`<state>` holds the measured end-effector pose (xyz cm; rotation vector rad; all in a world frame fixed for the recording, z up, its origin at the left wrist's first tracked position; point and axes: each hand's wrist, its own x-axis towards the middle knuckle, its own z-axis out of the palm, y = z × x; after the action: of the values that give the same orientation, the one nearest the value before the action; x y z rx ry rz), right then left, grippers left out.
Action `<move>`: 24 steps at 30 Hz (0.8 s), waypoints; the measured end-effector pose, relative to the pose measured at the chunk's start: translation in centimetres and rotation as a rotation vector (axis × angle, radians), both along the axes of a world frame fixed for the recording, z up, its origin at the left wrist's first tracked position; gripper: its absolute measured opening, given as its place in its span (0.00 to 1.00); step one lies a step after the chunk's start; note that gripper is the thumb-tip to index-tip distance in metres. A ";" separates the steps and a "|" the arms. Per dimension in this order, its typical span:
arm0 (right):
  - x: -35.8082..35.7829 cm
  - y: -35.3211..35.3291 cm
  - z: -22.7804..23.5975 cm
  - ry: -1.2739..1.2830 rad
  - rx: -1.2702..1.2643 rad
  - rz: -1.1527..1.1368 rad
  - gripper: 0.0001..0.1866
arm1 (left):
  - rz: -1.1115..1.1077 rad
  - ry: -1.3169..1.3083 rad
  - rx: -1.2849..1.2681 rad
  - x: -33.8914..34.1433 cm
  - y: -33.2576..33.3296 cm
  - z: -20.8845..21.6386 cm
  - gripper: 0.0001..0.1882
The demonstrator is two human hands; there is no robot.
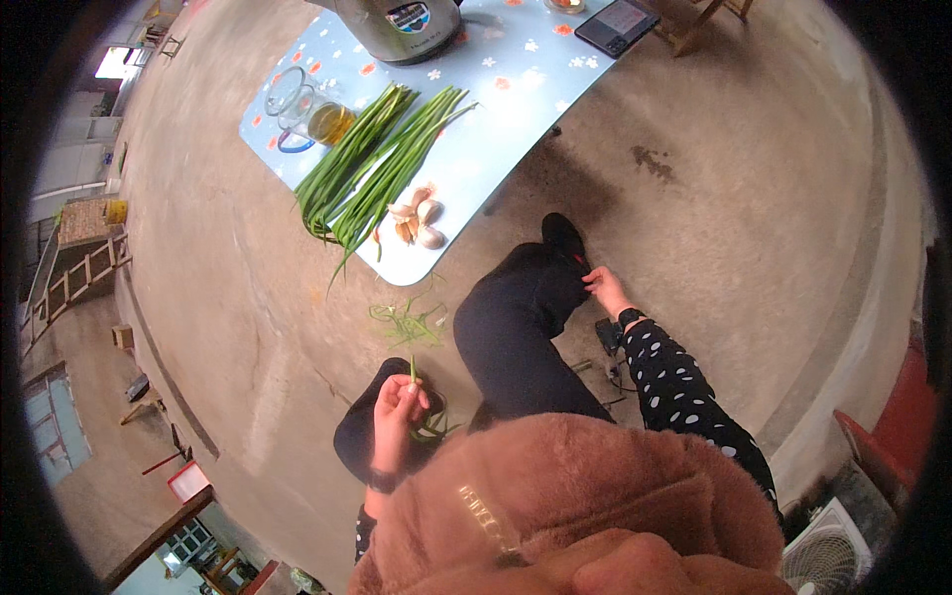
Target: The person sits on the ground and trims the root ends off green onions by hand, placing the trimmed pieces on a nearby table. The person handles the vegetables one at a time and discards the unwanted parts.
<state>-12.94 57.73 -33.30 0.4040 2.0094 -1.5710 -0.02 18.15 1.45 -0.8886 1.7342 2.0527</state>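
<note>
My left hand (399, 399) is closed around a thin green chive stalk (413, 369) whose tip points up past the fingers. Long strands hang below it beside my dark trouser leg. Out to the right, my right hand (607, 288) has its fingertips pinched together beside my black shoe (563, 238); whatever may be between them is too small to tell. Two bunches of long green chives (382, 164) lie on the blue flowered table (516, 124). Several garlic cloves (424, 220) sit near its closest corner. Green scraps (409, 322) are scattered on the floor.
A glass jug (332, 123) with yellowish liquid stands left of the chives. Further back are a grey metallic appliance (407, 30) and a phone (617, 26). A black object with a cable (609, 337) lies near my right wrist. A fan unit (831, 550) stands lower right.
</note>
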 end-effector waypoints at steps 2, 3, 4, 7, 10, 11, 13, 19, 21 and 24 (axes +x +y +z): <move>-1.1 -0.1 -1.4 -0.021 -0.014 -0.083 0.14 | 0.007 -0.023 -0.021 -0.3 0.2 0.1 0.05; -1.7 -0.1 -2.3 -0.059 -0.008 -0.142 0.12 | 0.010 -0.040 -0.036 -0.4 0.3 0.1 0.05; -2.4 -0.5 -3.2 0.027 -0.006 -0.141 0.11 | 0.012 -0.061 -0.048 -0.6 0.3 0.0 0.05; -3.8 -1.8 -5.8 0.174 -0.054 -0.161 0.10 | 0.023 -0.096 -0.052 -0.8 0.4 0.1 0.06; -4.9 -2.0 -6.6 0.167 0.101 0.084 0.09 | 0.021 -0.104 -0.048 -1.1 0.5 -0.1 0.06; -5.1 -2.1 -6.5 0.088 0.144 0.104 0.08 | 0.020 -0.113 -0.043 -1.1 0.4 -0.2 0.06; -4.9 -1.3 -5.4 0.101 0.328 0.213 0.07 | 0.012 -0.116 -0.067 -1.3 0.5 -0.3 0.06; -5.2 0.3 -3.7 -0.231 0.679 0.284 0.15 | 0.001 -0.131 -0.030 -1.8 0.6 -0.5 0.06; -5.5 0.4 -4.6 -0.234 0.708 0.335 0.17 | 0.007 -0.128 -0.008 -1.8 0.6 -0.4 0.05; -6.2 0.2 -6.8 -0.034 0.535 0.310 0.12 | 0.032 -0.134 -0.020 -1.8 0.7 -0.6 0.06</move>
<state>-19.19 57.98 -40.07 0.2923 2.3195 -0.8270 -1.81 18.87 0.88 -1.0410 1.6832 1.9505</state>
